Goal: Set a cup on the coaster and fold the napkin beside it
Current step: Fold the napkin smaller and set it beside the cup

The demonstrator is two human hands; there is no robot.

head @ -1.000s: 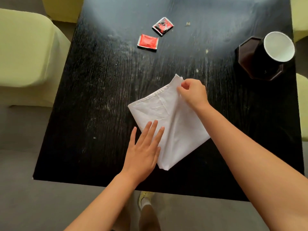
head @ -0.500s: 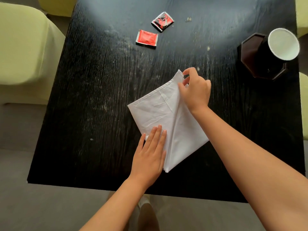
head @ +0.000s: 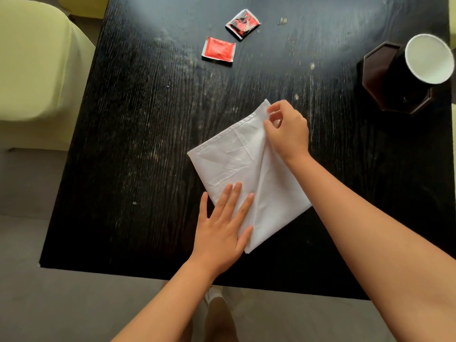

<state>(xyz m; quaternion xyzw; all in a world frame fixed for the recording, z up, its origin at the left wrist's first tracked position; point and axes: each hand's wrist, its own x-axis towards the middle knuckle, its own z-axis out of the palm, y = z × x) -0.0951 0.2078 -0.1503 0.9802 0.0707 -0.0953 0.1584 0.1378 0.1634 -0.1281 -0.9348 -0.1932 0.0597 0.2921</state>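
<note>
A person's two bare hands work a white napkin [head: 249, 174] on a scuffed black table [head: 138, 144], seen from above. The napkin lies near the middle of the table, turned cornerwise, with a raised crease running from its far corner down toward its near corner.

The left hand [head: 222, 233] lies flat, fingers together and stretched out, pressing the napkin's near left part against the table. The right hand [head: 288, 134] is at the far corner — thumb and forefinger curled toward each other around the cloth's edge, though whether they actually pinch it cannot be told, since a small gap shows between them.

At the table's far right a dark cup [head: 419, 67] with a white inside stands on a dark eight-sided coaster [head: 380, 75], well apart from the napkin. Two small packets lie toward the far edge — a red packet [head: 218, 49] lying flat, and just beyond it a crumpled red and black packet [head: 243, 24]. A pale yellow-green chair [head: 37, 70] stands to the left of the table, and the person's foot shows below the near edge.
</note>
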